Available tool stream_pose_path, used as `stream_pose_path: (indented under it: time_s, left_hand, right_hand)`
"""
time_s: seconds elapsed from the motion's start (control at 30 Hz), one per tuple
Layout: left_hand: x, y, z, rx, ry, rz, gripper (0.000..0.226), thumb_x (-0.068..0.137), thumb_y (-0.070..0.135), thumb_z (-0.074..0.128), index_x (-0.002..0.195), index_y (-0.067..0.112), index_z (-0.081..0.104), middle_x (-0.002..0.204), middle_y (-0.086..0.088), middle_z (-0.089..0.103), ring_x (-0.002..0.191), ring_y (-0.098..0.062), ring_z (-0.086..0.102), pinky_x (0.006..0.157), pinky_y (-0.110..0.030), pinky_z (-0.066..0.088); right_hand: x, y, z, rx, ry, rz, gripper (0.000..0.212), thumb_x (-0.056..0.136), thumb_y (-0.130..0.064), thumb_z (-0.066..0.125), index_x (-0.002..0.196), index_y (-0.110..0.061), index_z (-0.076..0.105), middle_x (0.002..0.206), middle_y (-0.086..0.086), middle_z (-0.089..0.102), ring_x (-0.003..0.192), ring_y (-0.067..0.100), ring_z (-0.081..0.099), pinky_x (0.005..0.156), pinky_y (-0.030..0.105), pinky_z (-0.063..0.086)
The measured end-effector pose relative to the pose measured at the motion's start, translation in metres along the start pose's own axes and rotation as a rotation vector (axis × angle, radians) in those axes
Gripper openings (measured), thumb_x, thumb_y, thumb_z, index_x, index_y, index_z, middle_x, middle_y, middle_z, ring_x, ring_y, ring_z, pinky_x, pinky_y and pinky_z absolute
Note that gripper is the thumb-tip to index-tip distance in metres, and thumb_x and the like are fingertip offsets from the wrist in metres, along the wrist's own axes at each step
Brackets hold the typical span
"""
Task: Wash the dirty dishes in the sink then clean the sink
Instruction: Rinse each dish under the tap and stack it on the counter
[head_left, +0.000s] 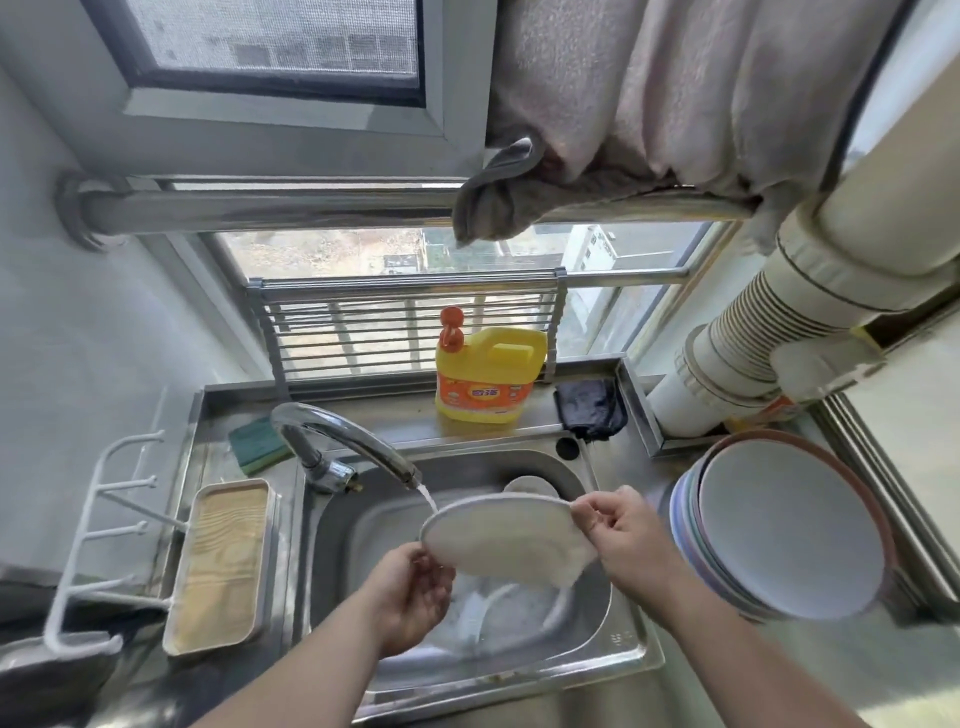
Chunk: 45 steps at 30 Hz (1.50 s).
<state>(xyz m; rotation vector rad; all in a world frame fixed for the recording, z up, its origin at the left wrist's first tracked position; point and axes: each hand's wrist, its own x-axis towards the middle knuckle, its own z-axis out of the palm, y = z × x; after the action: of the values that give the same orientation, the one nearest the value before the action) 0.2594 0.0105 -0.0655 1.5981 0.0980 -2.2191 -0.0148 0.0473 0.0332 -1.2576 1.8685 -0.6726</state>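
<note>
Steel sink (631, 639) under a window: we pinch a plate (501, 535) tilted under the tap (353, 441), right hand (621, 530) gripping its far rim, left hand (415, 597) cupping its near-left edge.

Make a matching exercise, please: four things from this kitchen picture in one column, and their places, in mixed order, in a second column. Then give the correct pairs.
Things:
1. white plate
2. yellow detergent bottle
3. green sponge
4. stack of plates

Places:
A. on the counter right of the sink
B. on the ledge left of the faucet
C. held by left hand and right hand under the water
D. on the ledge behind the sink, by the window

Pairs: 1-C, 2-D, 3-B, 4-A
</note>
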Motion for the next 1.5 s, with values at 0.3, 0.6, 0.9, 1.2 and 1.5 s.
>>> stream_pose_path:
  time_s: [0.3, 0.6, 0.9, 1.2, 1.5]
  left_hand:
    - [0.002, -0.014, -0.022, 0.263, 0.099, 0.115, 0.034, 0.085, 0.044, 0.082, 0.097, 0.013, 0.076, 0.071, -0.001, 0.062, 0.060, -0.014, 0.057, 0.058, -0.027, 0.047]
    - [0.000, -0.014, -0.040, -0.211, -0.029, 0.090, 0.030, 0.107, 0.001, 0.052, 0.131, -0.011, 0.064, 0.123, -0.027, 0.072, 0.108, -0.039, 0.072, 0.077, -0.046, 0.065]
    - [-0.012, 0.004, -0.043, -0.924, 0.152, 0.114, 0.040, 0.114, 0.040, 0.039, 0.128, 0.008, 0.057, 0.094, -0.017, 0.069, 0.069, -0.036, 0.072, 0.033, -0.048, 0.053]
    - [-0.010, 0.006, -0.062, -0.944, 0.222, 0.210, 0.050, 0.117, 0.030, 0.030, 0.149, -0.003, 0.048, 0.101, -0.026, 0.065, 0.092, -0.038, 0.066, 0.065, -0.047, 0.065]
    - [-0.008, 0.023, -0.029, -0.882, 0.115, 0.259, 0.042, 0.116, 0.022, 0.032, 0.141, -0.006, 0.051, 0.113, -0.027, 0.068, 0.131, -0.038, 0.061, 0.111, -0.050, 0.048]
  right_hand:
    - [0.008, 0.028, 0.060, 0.711, 0.090, 0.519, 0.038, 0.108, -0.039, 0.054, 0.094, -0.006, 0.068, 0.088, 0.019, 0.069, 0.078, 0.030, 0.063, 0.075, 0.051, 0.057]
    - [0.019, 0.002, 0.114, 1.006, 0.079, 0.800, 0.015, 0.109, -0.015, 0.055, 0.114, -0.002, 0.060, 0.107, 0.021, 0.074, 0.091, 0.039, 0.074, 0.058, 0.045, 0.063]
    - [0.031, -0.067, 0.167, 0.882, -0.058, 0.761, 0.005, 0.109, -0.009, 0.049, 0.105, -0.008, 0.053, 0.103, 0.019, 0.071, 0.089, 0.035, 0.073, 0.070, 0.050, 0.064]
    - [0.057, -0.084, 0.188, 0.820, -0.048, 0.779, 0.027, 0.104, 0.000, 0.054, 0.130, 0.002, 0.056, 0.117, 0.026, 0.068, 0.091, 0.038, 0.072, 0.053, 0.043, 0.061]
    - [0.083, -0.053, 0.162, 0.998, 0.165, 0.924, 0.044, 0.093, 0.024, 0.043, 0.129, 0.005, 0.061, 0.117, 0.027, 0.070, 0.100, 0.043, 0.071, 0.069, 0.055, 0.061]
